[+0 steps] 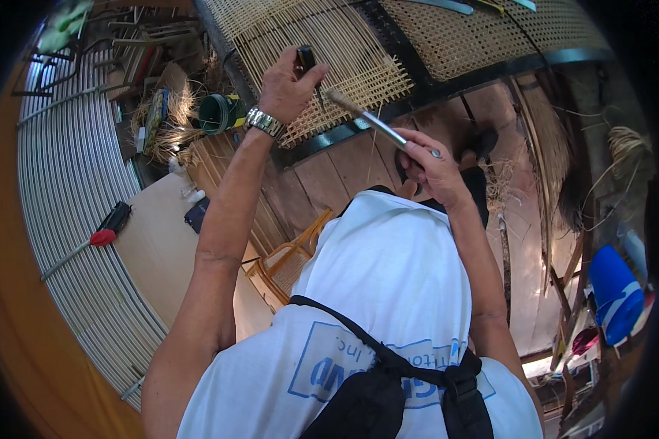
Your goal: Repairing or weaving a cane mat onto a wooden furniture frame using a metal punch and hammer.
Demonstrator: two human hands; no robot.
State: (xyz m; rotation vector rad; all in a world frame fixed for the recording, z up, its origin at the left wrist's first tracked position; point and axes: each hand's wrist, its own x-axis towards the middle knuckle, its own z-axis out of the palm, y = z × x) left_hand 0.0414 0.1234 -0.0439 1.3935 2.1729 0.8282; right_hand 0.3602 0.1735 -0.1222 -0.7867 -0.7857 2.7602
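Note:
My left hand point(288, 89), with a metal watch at the wrist, is closed around a black-handled awl point(305, 60). Its thin dark shaft points down at the near part of a half-woven cane panel point(300, 36) in a dark frame. Loose strand ends stick out along the panel's near right corner. Lower and to the right, my right hand point(433, 164) grips a silver rod-handled tool point(384, 130). The tool's brownish, rough-looking head reaches toward the awl and hangs over the weave; its exact kind cannot be made out.
A finished cane panel point(461, 44) lies at the far right in the same dark frame. On the left are a green bucket point(217, 114), straw-like scraps point(179, 110), a pale board point(161, 241) and a ribbed metal rack point(66, 183). A blue container point(613, 285) stands at right.

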